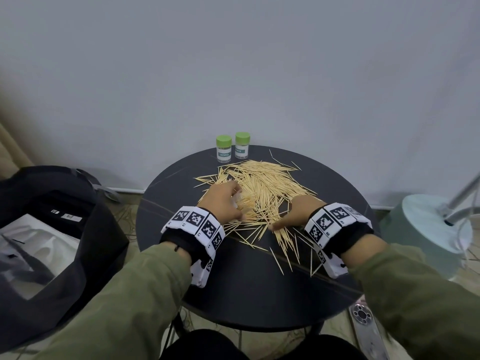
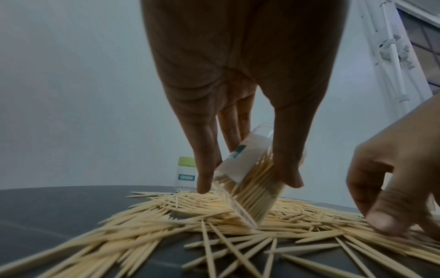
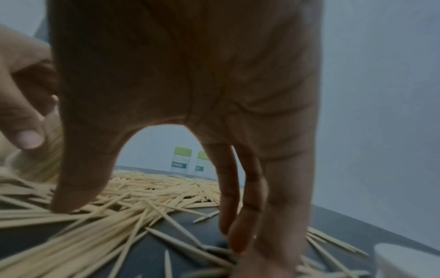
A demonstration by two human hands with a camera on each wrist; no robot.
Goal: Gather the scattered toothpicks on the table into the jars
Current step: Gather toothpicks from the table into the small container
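Several loose toothpicks (image 1: 267, 183) lie in a heap across the round dark table (image 1: 233, 281). My left hand (image 1: 233, 203) grips an open clear jar (image 2: 250, 169), tilted with its mouth down against the heap and toothpicks inside it. My right hand (image 1: 291, 214) rests on the toothpicks at the heap's near right, thumb (image 3: 71, 197) and fingers (image 3: 238, 216) spread apart and touching them. Two closed jars with green lids (image 1: 224, 149) (image 1: 242, 146) stand upright at the table's far edge.
A grey wall rises just behind the table. A black bag (image 1: 52, 229) sits on the floor to the left. A pale green lamp base (image 1: 426, 229) stands to the right. Stray toothpicks (image 1: 285, 255) reach toward the near edge.
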